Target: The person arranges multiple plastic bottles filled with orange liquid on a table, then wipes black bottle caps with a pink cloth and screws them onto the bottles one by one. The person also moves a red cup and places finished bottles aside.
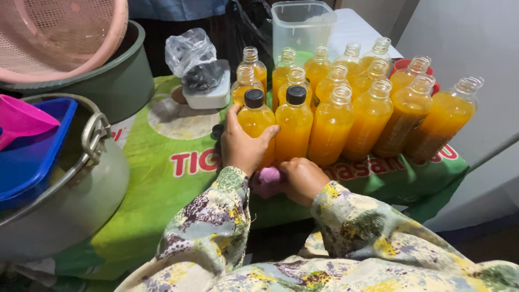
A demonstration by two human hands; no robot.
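While the left hand (244, 145) is wrapped around a capped bottle (256, 125) of orange juice, the right hand (303, 178) is closed on a pink cloth (267, 180). The cloth lies just below the held bottle, and another capped bottle (294, 127) stands touching its right side.

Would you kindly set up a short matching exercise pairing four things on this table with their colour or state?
Things:
1. capped bottle under the left hand
2. bottle at far right
3. scoop in the blue tub
4. tall container behind the bottles

Colour or state:
A. clear, with nothing visible in its upper part
B. bright pink
C. orange liquid, no cap
D. orange liquid, black cap

Pairs: 1-D, 2-C, 3-B, 4-A

The right hand rests by a purple cloth.
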